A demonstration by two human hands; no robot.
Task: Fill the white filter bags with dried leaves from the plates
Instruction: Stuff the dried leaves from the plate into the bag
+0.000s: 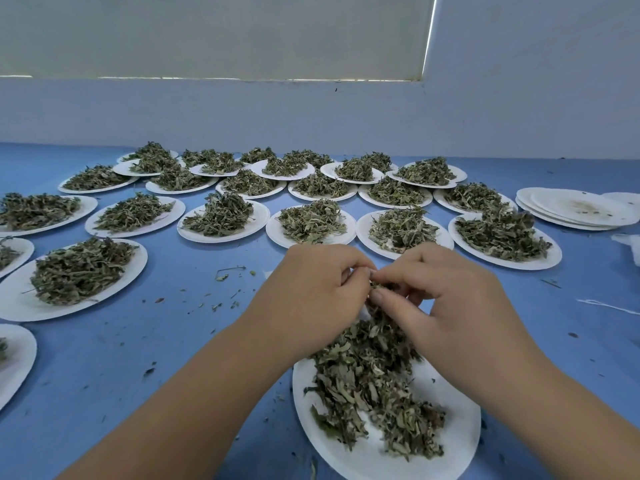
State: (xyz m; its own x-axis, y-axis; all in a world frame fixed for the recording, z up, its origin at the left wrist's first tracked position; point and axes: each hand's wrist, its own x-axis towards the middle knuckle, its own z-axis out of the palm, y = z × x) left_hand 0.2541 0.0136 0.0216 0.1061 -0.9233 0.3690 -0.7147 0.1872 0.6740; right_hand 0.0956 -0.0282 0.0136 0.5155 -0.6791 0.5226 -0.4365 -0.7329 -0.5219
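Observation:
My left hand [311, 292] and my right hand [446, 299] meet above the far edge of the nearest white plate [446, 455], which carries a heap of dried leaves [374, 386]. Fingers of both hands curl round a small clump of leaves [378, 286] between them. A sliver of white [363, 311] shows under the left hand's fingers; whether it is a filter bag I cannot tell, since the hands hide most of it.
Many white plates heaped with dried leaves [221, 216] cover the blue table [173, 341] up to the back wall. A stack of bare plates [575, 209] sits at the far right. White material [632, 247] and a thread [609, 306] lie at the right edge. Leaf crumbs are scattered around.

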